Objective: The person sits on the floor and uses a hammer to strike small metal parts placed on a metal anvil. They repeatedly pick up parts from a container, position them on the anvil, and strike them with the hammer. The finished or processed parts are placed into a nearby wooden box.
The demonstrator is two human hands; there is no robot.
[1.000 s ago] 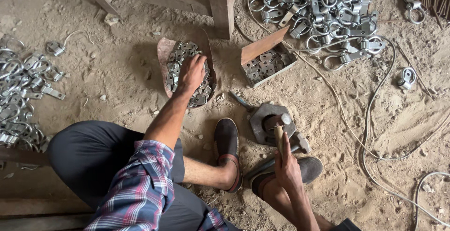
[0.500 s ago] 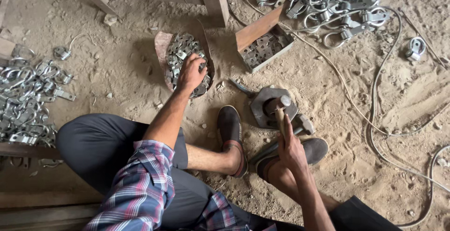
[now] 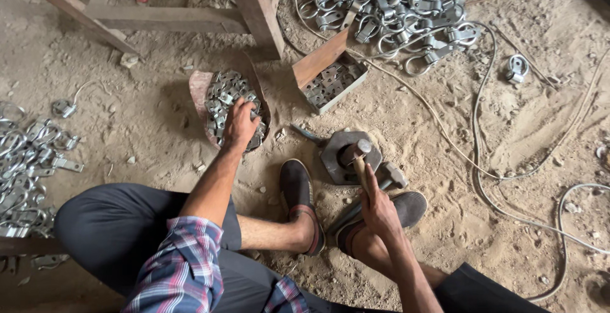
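Note:
My left hand [image 3: 240, 124] reaches into a shallow brown tray [image 3: 201, 87] heaped with small grey metal brackets [image 3: 222, 94]; its fingers are curled down among them, and whether it grips one I cannot tell. My right hand [image 3: 379, 202] is closed round the wooden handle of a hammer [image 3: 359, 158], whose head rests on a hexagonal metal block [image 3: 335, 148] on the sandy floor. My two feet in dark slippers lie just below that block, the left one [image 3: 300, 192] between the two hands.
A wooden box [image 3: 333, 79] of brackets stands beyond the block. A big pile of metal clamps [image 3: 387, 5] lies at the top, another pile [image 3: 25, 167] at the left. Wooden bench legs [image 3: 257, 11] rise behind the tray. A thin cable [image 3: 483, 173] snakes across the right floor.
The view has shifted a little. My left hand has stayed on the brackets in the tray and curled its fingers in. The right hand keeps the hammer on the block.

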